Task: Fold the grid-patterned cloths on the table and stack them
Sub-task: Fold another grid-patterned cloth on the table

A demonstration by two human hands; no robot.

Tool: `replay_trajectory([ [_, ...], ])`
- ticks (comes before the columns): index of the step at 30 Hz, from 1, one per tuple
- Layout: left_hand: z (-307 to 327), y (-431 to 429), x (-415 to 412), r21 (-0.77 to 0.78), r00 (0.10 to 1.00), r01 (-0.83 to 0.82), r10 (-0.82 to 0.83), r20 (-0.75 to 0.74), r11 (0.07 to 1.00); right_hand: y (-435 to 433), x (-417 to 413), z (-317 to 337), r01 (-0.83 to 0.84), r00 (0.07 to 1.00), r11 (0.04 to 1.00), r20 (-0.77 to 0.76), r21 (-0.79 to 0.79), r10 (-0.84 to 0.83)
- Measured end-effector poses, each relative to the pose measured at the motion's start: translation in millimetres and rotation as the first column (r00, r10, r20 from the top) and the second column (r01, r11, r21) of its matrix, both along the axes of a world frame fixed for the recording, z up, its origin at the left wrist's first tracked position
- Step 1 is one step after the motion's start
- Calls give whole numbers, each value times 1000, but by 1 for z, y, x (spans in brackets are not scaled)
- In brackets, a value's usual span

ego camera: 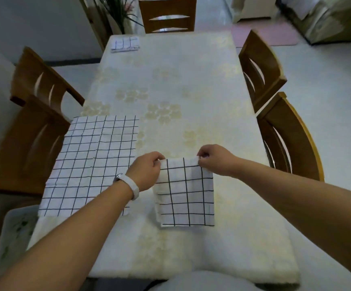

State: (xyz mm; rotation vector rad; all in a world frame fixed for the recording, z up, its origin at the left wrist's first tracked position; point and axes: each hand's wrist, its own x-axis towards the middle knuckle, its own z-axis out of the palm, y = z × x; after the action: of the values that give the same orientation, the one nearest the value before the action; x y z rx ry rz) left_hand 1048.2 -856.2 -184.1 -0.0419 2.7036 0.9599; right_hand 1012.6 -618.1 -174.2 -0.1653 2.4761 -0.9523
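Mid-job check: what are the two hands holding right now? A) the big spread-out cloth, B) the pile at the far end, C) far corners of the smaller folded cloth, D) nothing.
C: the left hand and right hand each pinch a far corner of the smaller folded cloth.

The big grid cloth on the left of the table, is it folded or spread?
Spread. The large grid-patterned cloth lies flat and open, showing many grid squares, with only faint crease lines.
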Motion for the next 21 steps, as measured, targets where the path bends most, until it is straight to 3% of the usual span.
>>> replay_trajectory([
  [6,-38,2,-36,-153,998,22,-14,53,988,-1,-19,-45,16,998,985,-69,169,-4],
  [13,-71,-1,-80,-267,994,38,-10,108,963,2,-49,-72,26,997,987,-72,157,-15],
  [21,-110,3,-112,-347,979,142,-79,189,927,10,-76,-117,49,997,987,47,151,-56],
])
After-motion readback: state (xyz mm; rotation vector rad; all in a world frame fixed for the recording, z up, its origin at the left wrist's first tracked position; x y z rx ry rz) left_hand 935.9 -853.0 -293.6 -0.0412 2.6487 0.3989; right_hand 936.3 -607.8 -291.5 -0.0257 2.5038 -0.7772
